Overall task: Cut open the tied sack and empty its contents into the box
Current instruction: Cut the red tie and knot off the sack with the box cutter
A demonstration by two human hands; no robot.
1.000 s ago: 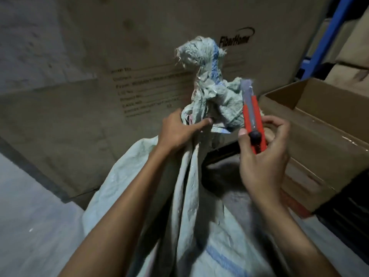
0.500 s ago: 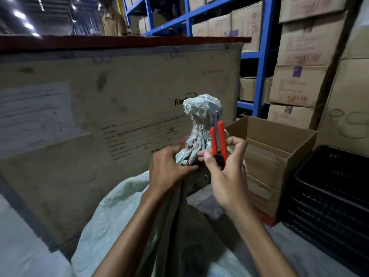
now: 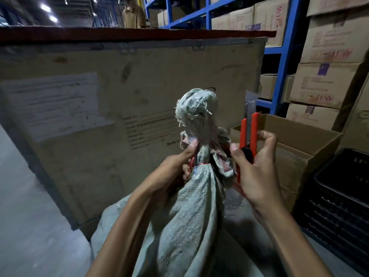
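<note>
A pale woven sack (image 3: 187,216) stands upright in front of me, its frayed neck (image 3: 196,108) bunched above a red tie (image 3: 202,163). My left hand (image 3: 177,166) grips the sack's neck at the tie. My right hand (image 3: 253,166) holds a red utility knife (image 3: 248,132) upright with its blade out, just right of the neck and apart from it. An open cardboard box (image 3: 295,148) sits behind my right hand.
A large crate (image 3: 119,96) with a printed label stands right behind the sack. A black plastic crate (image 3: 343,196) sits at the right. Blue shelving (image 3: 283,56) stacked with cartons fills the back right. A person (image 3: 133,15) stands far behind. Grey floor lies to the left.
The camera has tilted up, showing the shelves. My right hand with the knife has drawn away to the right of the sack's neck. My left hand has kept its grip.
</note>
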